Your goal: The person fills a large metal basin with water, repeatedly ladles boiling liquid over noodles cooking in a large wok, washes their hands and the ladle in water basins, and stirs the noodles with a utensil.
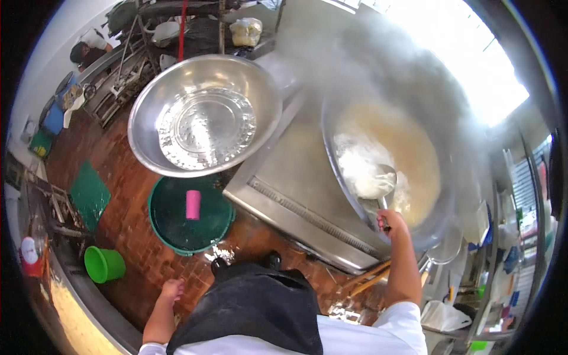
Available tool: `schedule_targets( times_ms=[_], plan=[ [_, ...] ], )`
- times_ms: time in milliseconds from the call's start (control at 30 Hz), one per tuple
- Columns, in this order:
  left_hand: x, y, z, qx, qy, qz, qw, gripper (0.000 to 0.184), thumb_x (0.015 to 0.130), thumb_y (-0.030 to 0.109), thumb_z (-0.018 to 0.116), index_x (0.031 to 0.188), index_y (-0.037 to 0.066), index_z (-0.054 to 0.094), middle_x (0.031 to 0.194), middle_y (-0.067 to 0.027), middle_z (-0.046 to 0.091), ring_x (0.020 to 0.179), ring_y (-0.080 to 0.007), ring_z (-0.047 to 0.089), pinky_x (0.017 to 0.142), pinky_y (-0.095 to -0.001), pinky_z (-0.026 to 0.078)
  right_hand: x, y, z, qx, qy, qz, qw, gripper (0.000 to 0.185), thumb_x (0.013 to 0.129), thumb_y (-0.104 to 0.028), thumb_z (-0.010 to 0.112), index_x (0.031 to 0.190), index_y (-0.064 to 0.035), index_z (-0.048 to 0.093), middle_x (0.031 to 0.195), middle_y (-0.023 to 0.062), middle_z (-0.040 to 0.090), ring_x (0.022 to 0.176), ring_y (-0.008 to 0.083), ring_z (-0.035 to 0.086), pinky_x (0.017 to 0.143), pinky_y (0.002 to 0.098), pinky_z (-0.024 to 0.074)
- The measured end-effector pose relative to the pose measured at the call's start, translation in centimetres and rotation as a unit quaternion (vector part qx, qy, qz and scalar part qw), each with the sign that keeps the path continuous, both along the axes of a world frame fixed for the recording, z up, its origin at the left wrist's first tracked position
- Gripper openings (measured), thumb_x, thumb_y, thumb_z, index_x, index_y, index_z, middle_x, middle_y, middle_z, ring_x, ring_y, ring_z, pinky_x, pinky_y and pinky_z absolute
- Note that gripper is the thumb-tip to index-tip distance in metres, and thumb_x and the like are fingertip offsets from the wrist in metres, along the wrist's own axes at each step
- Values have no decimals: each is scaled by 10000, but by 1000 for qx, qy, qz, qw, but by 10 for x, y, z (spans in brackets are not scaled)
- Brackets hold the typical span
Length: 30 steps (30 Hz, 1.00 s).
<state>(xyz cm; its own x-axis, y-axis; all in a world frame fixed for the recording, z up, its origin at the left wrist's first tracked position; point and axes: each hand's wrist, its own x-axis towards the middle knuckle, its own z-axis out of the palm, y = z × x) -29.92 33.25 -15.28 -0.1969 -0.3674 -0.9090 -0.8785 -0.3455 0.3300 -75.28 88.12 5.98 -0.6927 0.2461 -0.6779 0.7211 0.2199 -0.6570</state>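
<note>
My right hand [391, 222] is closed around the handle of a metal ladle [381, 202]. The ladle's round bowl is at the surface of a large steaming pot [332, 155], amid a soft white mass [361, 160]. Cloudy tan liquid [414, 148] fills the rest of the pot. Low at my left side hangs my left hand [173, 290], its fingers curled in and nothing visible in them. Nearest to it on the floor are a green tub [157, 222] of water with a pink cylindrical object [193, 205] in it, and a bright green bucket [104, 264].
A wide, wet steel basin [142, 133] stands left of the steel stove counter [290, 171]. Steam hides the area behind the pot. Wooden handles [370, 281] stick out beside my right arm. The brick floor [130, 236] looks wet. Another person [89, 50] is at the far left.
</note>
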Motion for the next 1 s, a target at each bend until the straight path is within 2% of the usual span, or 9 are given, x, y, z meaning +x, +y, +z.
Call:
schedule_targets(
  times_ms=[100,200,267,367,533,667,800,900,1000],
  plan=[
    [1,7,5,-4,-1,7,1000,168,824,284,566,815,129,502,667,12,497,522,-116,454,428,-284,346,10,-4,6,-43,-14,-6,999,182,755,-179,615,644,-95,498,559,1,487,432,111,442,390,252,354],
    [-4,12,12,-18,-30,-10,999,165,829,276,561,805,128,493,639,12,483,502,-114,445,413,-280,337,29,-21,25,-86,11,4,996,105,751,-156,590,800,-75,544,592,-5,488,434,98,434,390,245,351],
    [7,3,-7,7,-39,-10,999,170,833,278,557,799,128,487,627,11,477,487,-113,437,404,-277,329,43,-37,36,-125,24,-10,992,211,741,-123,573,943,-67,543,609,3,486,431,104,421,388,241,347],
    [13,-9,-19,39,-26,9,999,182,835,290,559,803,123,494,632,7,479,473,-120,431,397,-286,326,60,-64,39,-112,68,-10,991,218,743,-107,562,956,-74,533,603,8,478,429,112,414,389,247,348],
    [14,-25,-49,68,33,-10,997,201,841,302,550,783,112,517,619,2,486,502,-126,442,410,-309,332,82,-105,25,-173,138,-12,975,240,733,-116,588,957,-85,506,610,0,483,405,106,415,370,237,342],
    [2,-30,-51,25,55,-32,998,240,838,324,552,738,108,525,614,-3,485,532,-134,449,442,-314,336,84,-126,26,-92,173,60,979,203,757,-120,599,932,-88,501,607,6,485,403,105,422,359,226,338],
    [0,-34,-55,46,57,-32,997,264,819,350,564,707,111,550,629,-8,503,531,-139,447,451,-314,331,89,-141,26,-52,198,73,976,237,743,-97,611,930,-32,481,626,26,472,445,109,434,376,231,372],
    [-2,-25,-30,61,68,-20,996,246,854,253,537,679,109,443,546,10,403,429,-123,369,393,-266,255,95,-153,22,-13,218,84,972,230,742,-93,606,925,-27,484,635,29,479,452,106,444,367,236,378],
    [12,-25,-53,2,43,-49,998,231,837,291,560,713,109,492,596,1,462,485,-135,434,431,-294,313,97,-164,18,50,236,101,965,238,738,-86,594,942,-12,495,657,46,506,460,116,465,363,246,389]
  ],
)
